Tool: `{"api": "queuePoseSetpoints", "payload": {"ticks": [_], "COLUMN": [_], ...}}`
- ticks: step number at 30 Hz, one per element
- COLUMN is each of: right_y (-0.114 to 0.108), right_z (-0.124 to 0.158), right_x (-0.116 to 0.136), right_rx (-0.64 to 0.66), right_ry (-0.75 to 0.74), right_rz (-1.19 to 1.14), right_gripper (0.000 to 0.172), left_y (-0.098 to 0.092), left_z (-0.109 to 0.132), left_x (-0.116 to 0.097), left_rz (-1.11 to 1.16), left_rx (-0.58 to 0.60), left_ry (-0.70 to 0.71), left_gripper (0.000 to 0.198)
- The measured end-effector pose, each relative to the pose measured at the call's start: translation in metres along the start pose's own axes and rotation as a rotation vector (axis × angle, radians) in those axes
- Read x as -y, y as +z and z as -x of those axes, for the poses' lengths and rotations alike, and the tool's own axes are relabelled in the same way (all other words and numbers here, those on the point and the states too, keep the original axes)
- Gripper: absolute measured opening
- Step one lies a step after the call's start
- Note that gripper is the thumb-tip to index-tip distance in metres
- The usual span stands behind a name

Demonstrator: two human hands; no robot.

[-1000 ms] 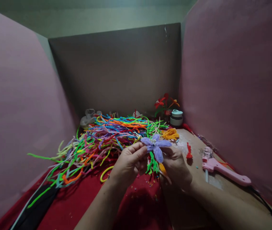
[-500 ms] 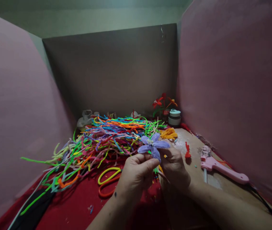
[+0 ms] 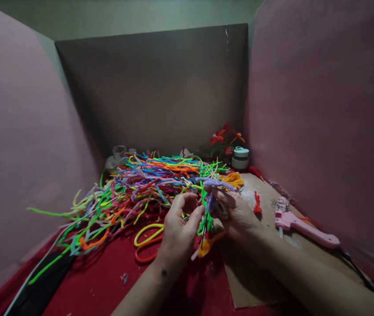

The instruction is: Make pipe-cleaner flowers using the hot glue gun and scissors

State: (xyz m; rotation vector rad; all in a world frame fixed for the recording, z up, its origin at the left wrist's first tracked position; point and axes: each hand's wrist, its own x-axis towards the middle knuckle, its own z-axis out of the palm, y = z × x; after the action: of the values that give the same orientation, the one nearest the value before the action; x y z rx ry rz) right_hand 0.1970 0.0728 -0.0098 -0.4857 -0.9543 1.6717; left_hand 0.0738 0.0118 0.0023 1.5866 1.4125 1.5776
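Observation:
A purple pipe-cleaner flower [image 3: 211, 186] with a green stem [image 3: 206, 221] and an orange-yellow piece [image 3: 206, 246] at its lower end is held between both hands above the red cloth. My left hand [image 3: 180, 226] pinches the stem with thumb and fingers from the left. My right hand [image 3: 236, 215] grips the flower from the right, just below the petals, fingers curled. The flower now leans away, so its petals show edge-on. Behind it lies a big heap of coloured pipe cleaners [image 3: 141, 184].
A pink glue gun [image 3: 300, 226] lies on the brown board [image 3: 266, 263] at right. Red and orange finished flowers [image 3: 224, 138] and a small white jar [image 3: 240, 159] stand at the back. Yellow and orange loops [image 3: 147, 243] lie on the red cloth [image 3: 101, 281]. Pink partitions wall both sides.
The flower has tipped from facing me to leaning away, showing its stem. My left hand slid down from the petals to the stem; both hands lowered slightly.

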Motion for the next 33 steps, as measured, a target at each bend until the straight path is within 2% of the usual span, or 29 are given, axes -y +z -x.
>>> {"api": "queuePoseSetpoints", "payload": {"ticks": [4, 7, 9, 12, 14, 16, 18, 22, 24, 26, 29, 33], "right_y": [0.008, 0.010, 0.007, 0.002, 0.000, 0.000, -0.002, -0.008, -0.012, -0.014, -0.014, -0.014], "right_z": [0.004, 0.008, 0.009, 0.007, 0.005, 0.003, 0.000, -0.004, -0.005, -0.005, -0.004, -0.004], "right_x": [0.002, 0.007, 0.011, 0.016, 0.020, 0.024, 0.026, 0.026, 0.026, 0.029, 0.040, 0.058], "right_rx": [-0.010, -0.018, -0.039, -0.054, -0.076, -0.104, -0.114, -0.139, -0.180, -0.217, -0.228, -0.278], "right_ry": [-0.100, -0.223, -0.363, -0.554, -0.615, -0.648, -0.666, -0.640, -0.622, -0.618, -0.646, -0.745], "right_rz": [0.067, 0.218, 0.326, 0.379, 0.387, 0.390, 0.367, 0.341, 0.343, 0.351, 0.372, 0.374], "right_gripper": [0.018, 0.012, 0.007, 0.003, 0.007, 0.013, 0.014, 0.008, 0.006, 0.007, 0.009, 0.013], "left_y": [0.014, 0.020, 0.016, 0.000, -0.012, -0.021, -0.023, -0.009, -0.001, 0.002, -0.004, -0.010], "left_z": [0.001, -0.002, -0.007, -0.016, -0.021, -0.024, -0.025, -0.020, -0.016, -0.014, -0.016, -0.023], "left_x": [0.008, 0.012, 0.015, 0.016, 0.016, 0.016, 0.018, 0.030, 0.037, 0.040, 0.033, 0.011], "left_rz": [-0.312, -0.391, -0.391, -0.373, -0.367, -0.329, -0.340, -0.555, -0.676, -0.746, -0.772, -0.845], "left_rx": [-0.009, 0.017, 0.085, 0.089, 0.197, 0.405, 0.496, 0.453, 0.444, 0.442, 0.408, 0.352], "left_ry": [0.302, 0.382, 0.322, 0.181, 0.061, -0.051, -0.039, 0.164, 0.254, 0.281, 0.359, 0.475], "left_gripper": [0.028, 0.031, 0.028, 0.023, 0.018, 0.015, 0.014, 0.033, 0.027, 0.019, 0.021, 0.020]}}
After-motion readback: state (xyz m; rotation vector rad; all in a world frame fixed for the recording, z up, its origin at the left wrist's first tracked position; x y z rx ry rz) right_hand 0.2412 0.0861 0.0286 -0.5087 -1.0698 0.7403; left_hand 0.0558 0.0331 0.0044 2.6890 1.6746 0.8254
